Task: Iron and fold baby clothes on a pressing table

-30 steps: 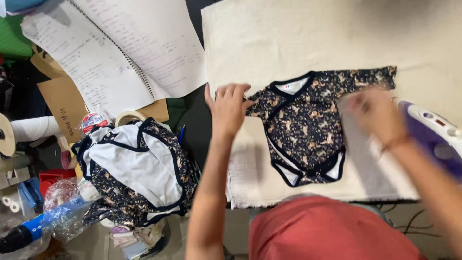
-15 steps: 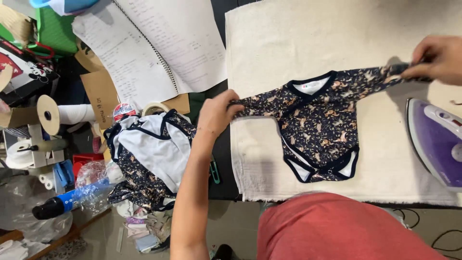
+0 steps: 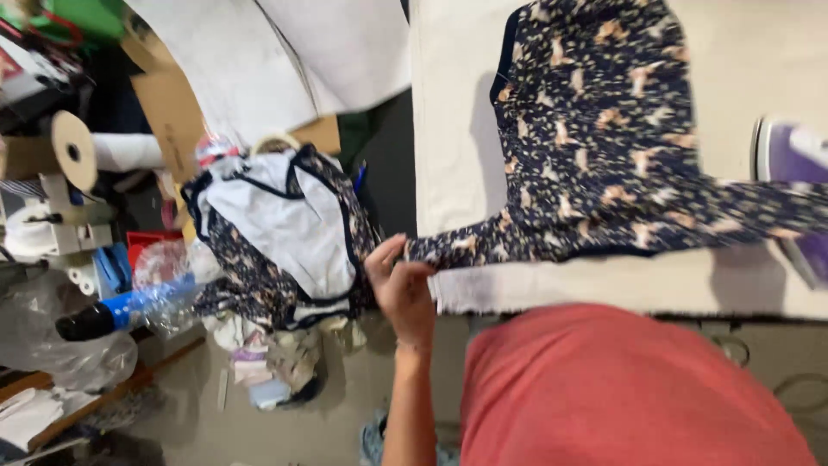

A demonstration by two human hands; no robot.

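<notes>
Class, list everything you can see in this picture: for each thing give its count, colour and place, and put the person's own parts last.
Patterned baby bodysuit: one, dark navy with tan print, lifted over the ironing cloth.
Ironing cloth: one, cream, on the table.
Iron: one, purple, right edge.
Garment pile: one, navy and white, left of the table.
Paper sheets: several, white, top.
Cardboard: brown, upper left.
Plastic bottle: one, clear with blue label, lower left.
Red shirt: one, bottom.
Left hand: pinching the bodysuit's sleeve end.
Right hand: out of view.

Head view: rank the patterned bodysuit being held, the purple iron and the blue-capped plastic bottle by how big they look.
1. The patterned bodysuit, pinched at a sleeve by the left hand; lifted nearer the camera, which enlarges it.
2 and 3. The purple iron, cut off by the frame edge, and the plastic bottle look alike: unranked.
</notes>
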